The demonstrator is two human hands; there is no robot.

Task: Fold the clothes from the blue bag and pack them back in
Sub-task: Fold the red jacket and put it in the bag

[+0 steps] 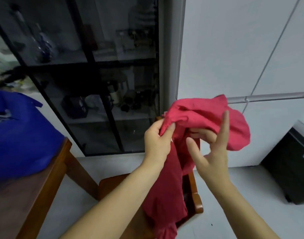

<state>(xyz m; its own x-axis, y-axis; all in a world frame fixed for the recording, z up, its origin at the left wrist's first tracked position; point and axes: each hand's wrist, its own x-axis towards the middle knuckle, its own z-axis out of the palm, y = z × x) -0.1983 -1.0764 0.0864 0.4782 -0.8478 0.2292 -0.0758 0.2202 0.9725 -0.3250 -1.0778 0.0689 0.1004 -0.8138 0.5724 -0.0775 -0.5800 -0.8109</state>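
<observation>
So the red garment (199, 116) was up in the air, held in front of the person above a wooden chair (116, 183), all bunched up at the top with the rest hanging down in a long drape onto the chair seat. The left hand (156, 144) was pinching a gathered bit of the fabric, fingers curled tight around it. The right hand (213, 157) was mostly spread wide, index finger straight up against the cloth and thumb sticking out, with the other fingers bent in under a fold. Honestly couldn't tell if those were actually gripping it or just tucked in there.

The blue bag (18, 135) sat off to the left on the wooden desk (27, 195), slumped and well apart from the garment. Couldn't see inside it from that angle.

Behind everything was a dark glass-front cabinet (96, 75) with blurry stuff on its shelves, and a black box (289, 166) stood on the floor at the right.
</observation>
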